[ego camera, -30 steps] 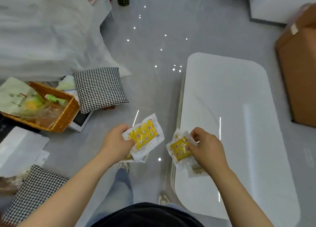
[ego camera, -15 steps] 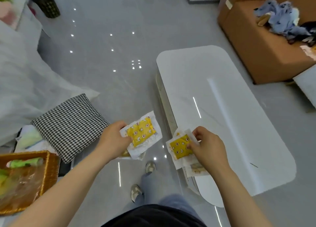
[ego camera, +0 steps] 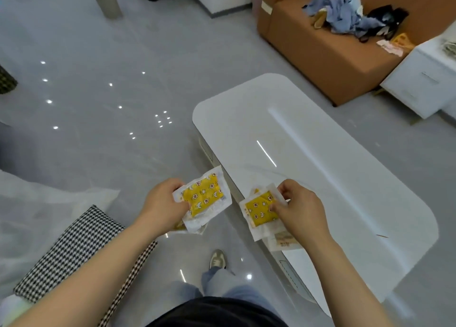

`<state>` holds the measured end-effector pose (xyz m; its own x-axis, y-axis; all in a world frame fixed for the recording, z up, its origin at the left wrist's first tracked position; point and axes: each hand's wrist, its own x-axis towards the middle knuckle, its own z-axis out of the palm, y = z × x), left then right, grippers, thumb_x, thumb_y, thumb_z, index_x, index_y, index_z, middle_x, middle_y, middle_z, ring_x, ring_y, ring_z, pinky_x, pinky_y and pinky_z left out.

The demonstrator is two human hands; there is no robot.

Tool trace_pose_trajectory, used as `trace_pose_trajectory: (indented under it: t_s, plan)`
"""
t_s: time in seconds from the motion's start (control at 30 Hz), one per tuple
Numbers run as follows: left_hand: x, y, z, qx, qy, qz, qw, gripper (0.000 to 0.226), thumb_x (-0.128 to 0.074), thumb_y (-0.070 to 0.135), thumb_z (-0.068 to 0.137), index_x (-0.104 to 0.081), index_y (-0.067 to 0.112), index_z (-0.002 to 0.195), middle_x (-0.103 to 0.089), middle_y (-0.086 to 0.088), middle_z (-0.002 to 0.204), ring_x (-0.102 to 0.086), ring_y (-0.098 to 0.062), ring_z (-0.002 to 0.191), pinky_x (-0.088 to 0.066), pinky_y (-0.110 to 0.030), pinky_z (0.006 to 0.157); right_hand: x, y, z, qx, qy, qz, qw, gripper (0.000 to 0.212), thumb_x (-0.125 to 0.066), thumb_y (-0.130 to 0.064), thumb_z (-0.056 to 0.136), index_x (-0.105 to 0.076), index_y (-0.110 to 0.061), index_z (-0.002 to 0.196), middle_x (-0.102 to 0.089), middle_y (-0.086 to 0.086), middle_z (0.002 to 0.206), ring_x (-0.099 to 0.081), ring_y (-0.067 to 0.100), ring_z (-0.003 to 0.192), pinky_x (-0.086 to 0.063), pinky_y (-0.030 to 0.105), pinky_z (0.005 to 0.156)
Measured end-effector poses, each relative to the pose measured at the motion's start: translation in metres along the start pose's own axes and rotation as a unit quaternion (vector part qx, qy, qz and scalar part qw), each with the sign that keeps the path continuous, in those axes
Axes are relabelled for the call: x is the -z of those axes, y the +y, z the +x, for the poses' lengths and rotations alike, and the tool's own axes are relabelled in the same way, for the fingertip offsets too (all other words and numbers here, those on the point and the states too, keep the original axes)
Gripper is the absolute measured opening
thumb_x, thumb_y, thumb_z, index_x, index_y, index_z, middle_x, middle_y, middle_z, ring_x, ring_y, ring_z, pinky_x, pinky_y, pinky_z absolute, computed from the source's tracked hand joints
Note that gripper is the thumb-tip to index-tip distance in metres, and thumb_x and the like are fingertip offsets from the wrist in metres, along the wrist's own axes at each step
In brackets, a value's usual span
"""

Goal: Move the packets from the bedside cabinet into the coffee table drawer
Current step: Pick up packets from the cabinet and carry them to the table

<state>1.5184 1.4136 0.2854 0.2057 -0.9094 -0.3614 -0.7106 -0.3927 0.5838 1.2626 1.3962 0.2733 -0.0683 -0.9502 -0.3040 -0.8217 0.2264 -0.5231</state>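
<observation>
At the bench (ego camera: 320, 178) edge: left hand (ego camera: 162, 208), just beside it over the floor, pinches yellow packets (ego camera: 207, 198); right hand (ego camera: 299, 212), above the edge, pinches a second stack (ego camera: 257, 212).

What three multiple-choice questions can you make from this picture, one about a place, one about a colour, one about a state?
1. Where does the pile of clothes lie? A in a wicker basket; B on the brown sofa; C on a shelf.
2. What colour is the printed panel on the packets? A yellow; B blue; C green.
3. What are the left hand and right hand doing? A both hang free; B each grips packets; C only one grips packets.
Answers: B, the clothes sit on the sofa's seat; A, both top packets show yellow with small stars; B, fingers and thumb of each hand pinch packets.
</observation>
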Motion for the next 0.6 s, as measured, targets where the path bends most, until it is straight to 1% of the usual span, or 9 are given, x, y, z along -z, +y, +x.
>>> trace_pose_trajectory:
  t_s: [0.07, 0.17, 0.2, 0.27, 0.37, 0.43, 0.53, 0.6]
  plan:
    - [0.005, 0.007, 0.023, -0.012, -0.007, 0.007, 1.0, 0.012, -0.066, 0.004, 0.077, -0.059, 0.013, 0.082, -0.054, 0.005, 0.073, -0.052, -0.017, 0.071, -0.033, -0.02, 0.052, 0.004, -0.006, 0.013, -0.008, 0.018, 0.01, 1.0, 0.016, -0.067, -0.019, 0.078, -0.056, -0.027, 0.085, -0.061, -0.011, 0.083, -0.057, 0.009, 0.073, -0.041, 0.021, 0.055]
    - [0.008, 0.017, 0.051, -0.027, -0.035, 0.0, 0.999, 0.014, -0.065, 0.003, 0.077, -0.063, 0.011, 0.088, -0.06, -0.002, 0.081, -0.057, -0.021, 0.077, -0.041, -0.024, 0.058, 0.009, -0.011, 0.022, -0.037, 0.043, 0.026, 0.998, 0.015, -0.067, -0.019, 0.078, -0.055, -0.027, 0.083, -0.059, -0.014, 0.08, -0.055, 0.005, 0.07, -0.04, 0.02, 0.054]
    - [0.008, 0.021, 0.06, -0.032, -0.046, -0.002, 0.998, 0.014, -0.065, 0.003, 0.077, -0.062, 0.012, 0.087, -0.06, -0.002, 0.081, -0.057, -0.021, 0.077, -0.041, -0.025, 0.059, 0.009, -0.011, 0.024, -0.05, 0.051, 0.031, 0.997, 0.015, -0.067, -0.019, 0.078, -0.055, -0.027, 0.082, -0.06, -0.015, 0.08, -0.055, 0.005, 0.07, -0.04, 0.02, 0.054]
    - [0.009, 0.028, 0.08, -0.047, -0.065, 0.004, 0.997, 0.017, -0.065, 0.001, 0.075, -0.059, 0.017, 0.081, -0.057, 0.002, 0.076, -0.053, -0.02, 0.073, -0.039, -0.024, 0.056, 0.009, -0.01, 0.027, -0.076, 0.07, 0.04, 0.994, 0.015, -0.066, -0.018, 0.077, -0.054, -0.027, 0.081, -0.063, -0.013, 0.079, -0.057, 0.007, 0.069, -0.041, 0.021, 0.054]
    - [0.007, 0.04, 0.111, -0.079, -0.103, 0.03, 0.991, 0.022, -0.064, 0.002, 0.076, -0.054, 0.022, 0.077, -0.053, 0.007, 0.073, -0.051, -0.017, 0.071, -0.036, -0.023, 0.053, 0.006, -0.01, 0.031, -0.117, 0.096, 0.05, 0.987, 0.017, -0.066, -0.018, 0.076, -0.054, -0.028, 0.082, -0.063, -0.013, 0.079, -0.057, 0.006, 0.069, -0.041, 0.022, 0.054]
    - [0.007, 0.05, 0.134, -0.11, -0.134, 0.04, 0.984, 0.023, -0.063, 0.001, 0.076, -0.054, 0.022, 0.076, -0.055, 0.006, 0.073, -0.052, -0.016, 0.07, -0.037, -0.023, 0.053, 0.002, -0.013, 0.034, -0.146, 0.12, 0.057, 0.98, 0.017, -0.066, -0.018, 0.076, -0.054, -0.029, 0.082, -0.062, -0.013, 0.079, -0.058, 0.008, 0.069, -0.041, 0.022, 0.053]
    - [0.004, 0.064, 0.17, -0.163, -0.175, 0.068, 0.969, 0.017, -0.064, 0.001, 0.076, -0.059, 0.015, 0.085, -0.059, 0.0, 0.08, -0.054, -0.018, 0.074, -0.038, -0.022, 0.054, -0.008, -0.024, 0.04, -0.199, 0.162, 0.073, 0.964, 0.016, -0.066, -0.018, 0.076, -0.054, -0.027, 0.082, -0.064, -0.011, 0.079, -0.06, 0.013, 0.071, -0.049, 0.029, 0.059]
    - [0.003, 0.071, 0.196, -0.197, -0.208, 0.084, 0.954, 0.017, -0.064, 0.001, 0.076, -0.057, 0.015, 0.082, -0.058, 0.0, 0.079, -0.052, -0.018, 0.073, -0.036, -0.023, 0.053, -0.018, -0.036, 0.043, -0.241, 0.191, 0.089, 0.947, 0.016, -0.066, -0.018, 0.075, -0.054, -0.026, 0.082, -0.065, -0.009, 0.081, -0.061, 0.016, 0.071, -0.052, 0.034, 0.063]
